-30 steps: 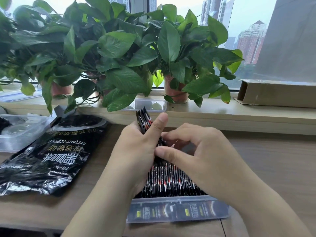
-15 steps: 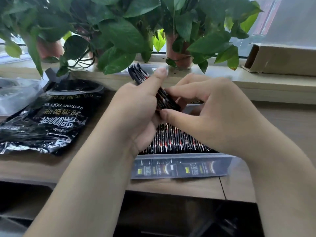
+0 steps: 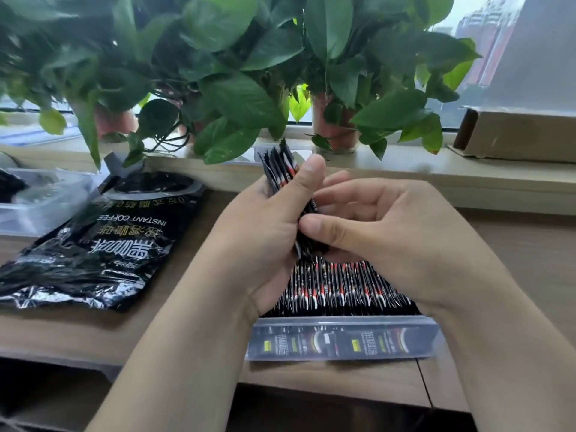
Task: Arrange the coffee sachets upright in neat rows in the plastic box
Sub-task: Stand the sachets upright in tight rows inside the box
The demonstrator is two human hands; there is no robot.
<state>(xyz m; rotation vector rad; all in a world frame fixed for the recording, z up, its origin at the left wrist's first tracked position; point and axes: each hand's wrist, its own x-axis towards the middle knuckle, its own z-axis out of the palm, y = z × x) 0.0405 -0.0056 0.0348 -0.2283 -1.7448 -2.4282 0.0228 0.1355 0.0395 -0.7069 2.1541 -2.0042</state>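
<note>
A clear plastic box (image 3: 343, 341) sits on the wooden desk in front of me, packed with upright black-and-red coffee sachets (image 3: 339, 285) in a row. My left hand (image 3: 265, 232) grips a fanned bundle of sachets (image 3: 280, 169) above the box's far part, thumb pressed along its side. My right hand (image 3: 389, 235) is at the bundle's lower end, thumb and fingers pinching sachets there. The far part of the box is hidden behind both hands.
A crumpled black instant coffee bag (image 3: 93, 244) lies on the left. A clear plastic container (image 3: 34, 207) stands at the far left. Potted plants (image 3: 333, 126) line the windowsill, with a cardboard box (image 3: 514, 135) at the right. The desk's front edge is close below the box.
The view tilted down and then partly back up. Both hands stay on the sachet bundle above the box; the right fingers have shifted slightly along it.
</note>
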